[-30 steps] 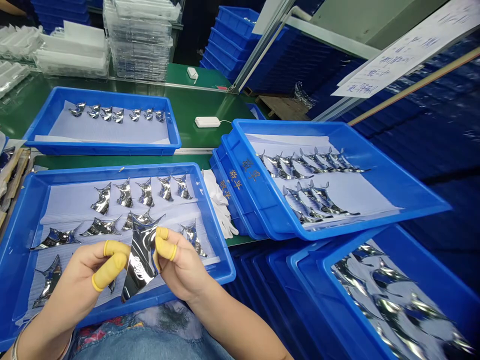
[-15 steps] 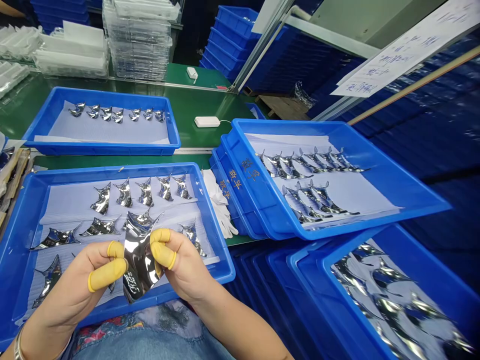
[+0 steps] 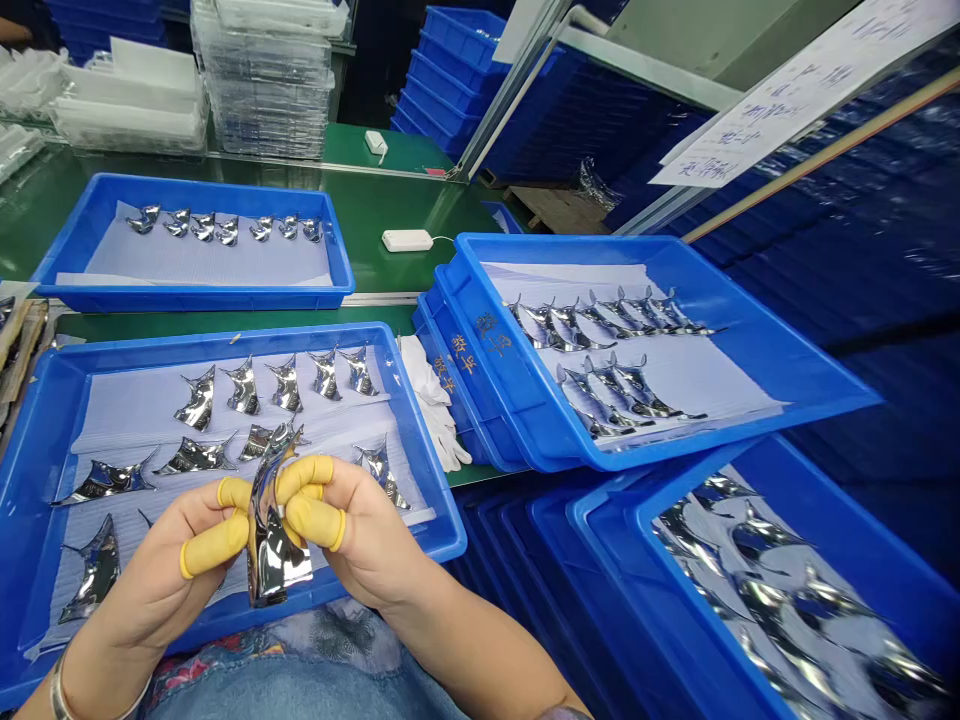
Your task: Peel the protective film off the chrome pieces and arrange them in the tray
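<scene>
Between my two hands is a shiny chrome-like curved metal piece, held upright and seen partly edge-on. My left hand pinches its left edge with yellow finger cots on thumb and forefinger. On the other side my right hand, also in yellow cots, grips it with thumb and fingers closed. Below and behind them lies a blue tray lined with white paper. Similar pointed metal pieces rest in it in rows; my hands hide some of them.
Another blue tray with small shiny pieces sits behind. At the right, stacked blue trays hold more pieces, and a lower tray is filled with them. White gloves lie between. Clear plastic trays are stacked at the back.
The metal piece has been turned from its broad, engraved face to a narrower, edge-on view. My right hand has shifted slightly left, closer to my left hand.
</scene>
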### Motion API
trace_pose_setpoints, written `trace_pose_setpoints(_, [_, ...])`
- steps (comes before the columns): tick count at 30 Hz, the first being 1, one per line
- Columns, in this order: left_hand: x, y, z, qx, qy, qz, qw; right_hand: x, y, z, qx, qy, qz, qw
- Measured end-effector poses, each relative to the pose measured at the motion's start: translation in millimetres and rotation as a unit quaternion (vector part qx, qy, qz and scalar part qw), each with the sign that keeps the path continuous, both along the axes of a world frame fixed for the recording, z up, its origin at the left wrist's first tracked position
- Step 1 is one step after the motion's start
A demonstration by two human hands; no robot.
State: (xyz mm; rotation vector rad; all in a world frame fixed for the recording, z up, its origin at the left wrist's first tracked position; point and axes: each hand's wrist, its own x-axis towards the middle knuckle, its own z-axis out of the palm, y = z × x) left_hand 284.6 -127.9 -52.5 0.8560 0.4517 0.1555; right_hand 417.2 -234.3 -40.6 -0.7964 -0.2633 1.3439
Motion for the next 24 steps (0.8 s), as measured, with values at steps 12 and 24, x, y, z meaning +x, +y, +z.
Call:
trace_pose_setpoints(12, [-11.2,5.6,-1.1,0.124,-0.003,0.021,0.992,6.6,-0.3,-6.7,-0.006,-0.068,0.012,0.998])
trace_pose_setpoints(24, [-22.3,0.5,20.2,0.611,-0.114,0.062,0.781,11.1,-2.7,-15.4,-0.015,-0.252,0.042,0.967])
